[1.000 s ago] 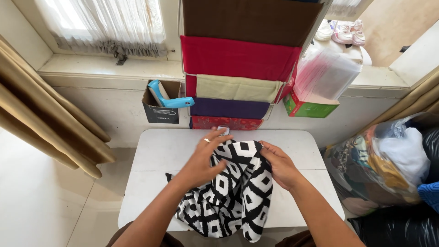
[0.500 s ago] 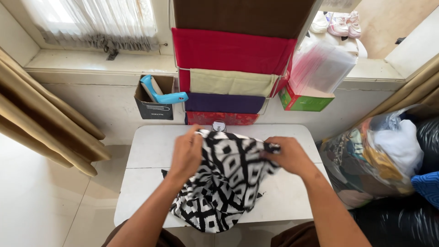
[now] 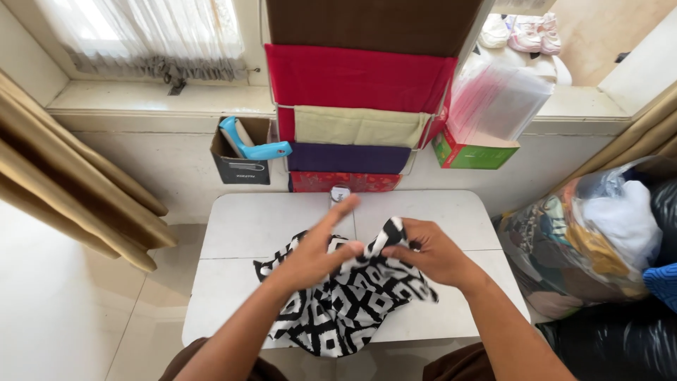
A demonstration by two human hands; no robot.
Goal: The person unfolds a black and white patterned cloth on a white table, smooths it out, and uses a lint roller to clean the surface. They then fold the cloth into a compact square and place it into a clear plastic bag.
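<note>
The black-and-white patterned cloth (image 3: 345, 296) lies bunched on the white folding table (image 3: 233, 233), its near edge hanging over the table's front, and I judge the folding barely begun: no flat layer or clean crease shows yet. My left hand (image 3: 317, 254) pinches a raised fold at the cloth's top, index finger sticking out straight. My right hand (image 3: 430, 250) is closed on the same ridge beside it, though its fingertips are partly hidden.

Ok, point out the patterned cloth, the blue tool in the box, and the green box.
patterned cloth (image 3: 352, 303), head view, middle of fabric.
blue tool (image 3: 257, 150), head view, its body.
green box (image 3: 469, 155), head view, front face.
</note>
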